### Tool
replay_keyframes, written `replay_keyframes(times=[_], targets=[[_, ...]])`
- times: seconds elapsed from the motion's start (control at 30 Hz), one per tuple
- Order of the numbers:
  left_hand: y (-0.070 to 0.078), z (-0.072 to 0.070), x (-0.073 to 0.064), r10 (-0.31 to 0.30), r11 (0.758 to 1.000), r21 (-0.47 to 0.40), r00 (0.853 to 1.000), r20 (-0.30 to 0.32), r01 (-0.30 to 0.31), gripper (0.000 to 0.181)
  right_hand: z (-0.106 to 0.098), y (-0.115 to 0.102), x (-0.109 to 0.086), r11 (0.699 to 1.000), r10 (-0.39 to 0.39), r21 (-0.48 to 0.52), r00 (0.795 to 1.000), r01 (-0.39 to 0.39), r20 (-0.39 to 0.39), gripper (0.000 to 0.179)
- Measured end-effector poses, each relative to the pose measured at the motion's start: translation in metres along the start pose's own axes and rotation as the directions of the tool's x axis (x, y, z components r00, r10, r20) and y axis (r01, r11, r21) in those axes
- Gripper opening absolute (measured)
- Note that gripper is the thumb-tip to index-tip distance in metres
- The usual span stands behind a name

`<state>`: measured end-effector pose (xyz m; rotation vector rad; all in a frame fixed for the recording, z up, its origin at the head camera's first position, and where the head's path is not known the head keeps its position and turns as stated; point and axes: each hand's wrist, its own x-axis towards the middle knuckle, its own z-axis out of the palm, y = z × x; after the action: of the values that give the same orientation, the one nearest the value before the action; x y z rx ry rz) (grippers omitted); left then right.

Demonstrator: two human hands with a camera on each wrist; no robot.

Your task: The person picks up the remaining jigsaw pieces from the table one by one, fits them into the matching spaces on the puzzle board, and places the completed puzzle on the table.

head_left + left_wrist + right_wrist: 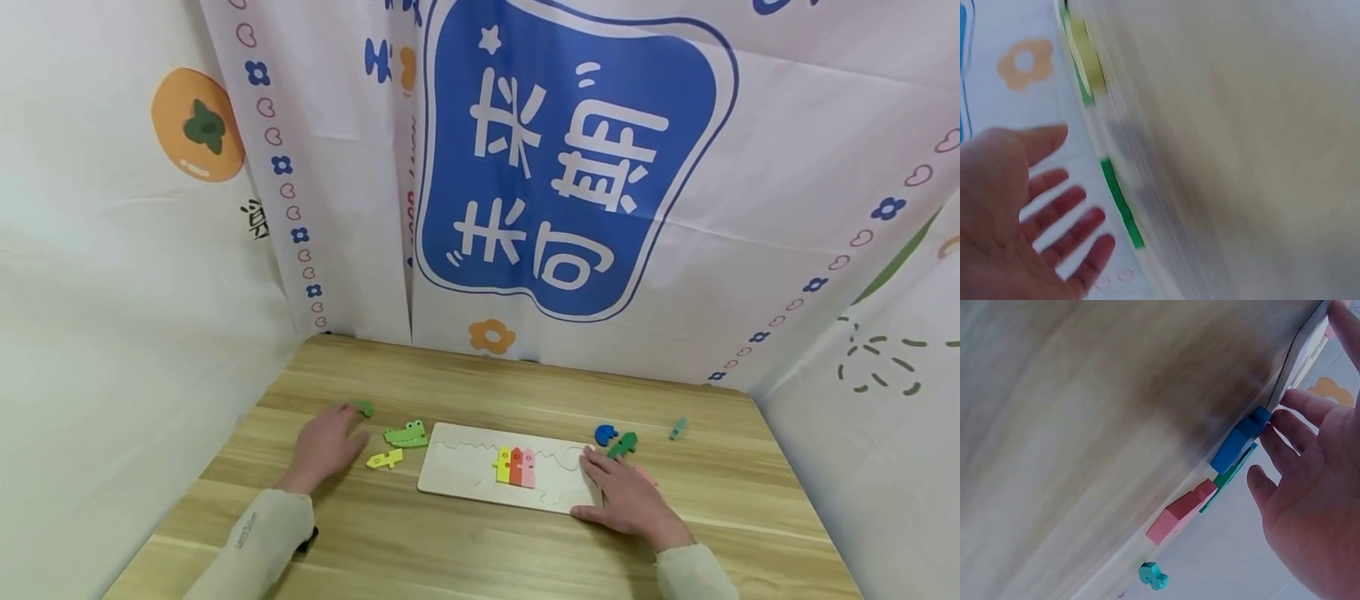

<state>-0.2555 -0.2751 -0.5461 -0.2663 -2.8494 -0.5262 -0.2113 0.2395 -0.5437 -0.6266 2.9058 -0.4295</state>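
Palm down at the left of the table, my left hand (324, 442) has its fingertips right at a small green piece (363, 408). In the left wrist view its fingers are spread and loosely bent, with nothing between them. The wooden puzzle board (465, 475) lies flat in the middle, holding a yellow piece (503, 465), a red piece (516, 467) and a pink piece (528, 468) side by side. My right hand (626, 496) rests at the board's right end, fingers fairly straight near the upper corner and thumb by the lower one.
A green crocodile-head piece (406, 434) and a yellow arrow-shaped piece (385, 458) lie left of the board. Beyond the right hand are a blue piece (605, 434), a green piece (622, 445), a partly hidden pink piece (647, 475) and a teal piece (678, 428). Cloth walls (352, 250) enclose the table.
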Motion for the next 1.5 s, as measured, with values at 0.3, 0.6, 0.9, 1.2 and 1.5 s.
replay_keyframes(times=[0.3, 0.6, 0.9, 1.2, 1.5], targets=[[-0.023, 0.004, 0.019, -0.152, 0.988, -0.008, 0.988, 0.027, 0.153, 0.064, -0.003, -0.002, -0.001, 1.000, -0.018, -0.001, 1.000, 0.018, 0.001, 0.093], [-0.014, 0.013, 0.022, -0.149, 0.989, -0.011, 0.986, 0.069, 0.150, 0.058, 0.002, 0.000, 0.000, 1.000, -0.019, 0.008, 1.000, 0.019, 0.000, 0.093], [-0.008, 0.015, 0.023, -0.043, 0.996, -0.082, 0.998, 0.048, 0.047, 0.045, 0.002, 0.000, -0.001, 1.000, -0.009, 0.022, 1.000, 0.009, 0.000, 0.092], [-0.006, 0.012, 0.028, -0.094, 0.983, -0.148, 0.988, 0.123, 0.112, 0.063, 0.002, 0.001, -0.002, 1.000, -0.013, 0.025, 1.000, 0.012, 0.003, 0.093], [-0.004, 0.007, 0.034, -0.164, 0.964, -0.177, 0.969, 0.183, 0.197, 0.094, -0.002, -0.001, -0.002, 0.999, -0.017, 0.038, 1.000, 0.017, -0.009, 0.091]])
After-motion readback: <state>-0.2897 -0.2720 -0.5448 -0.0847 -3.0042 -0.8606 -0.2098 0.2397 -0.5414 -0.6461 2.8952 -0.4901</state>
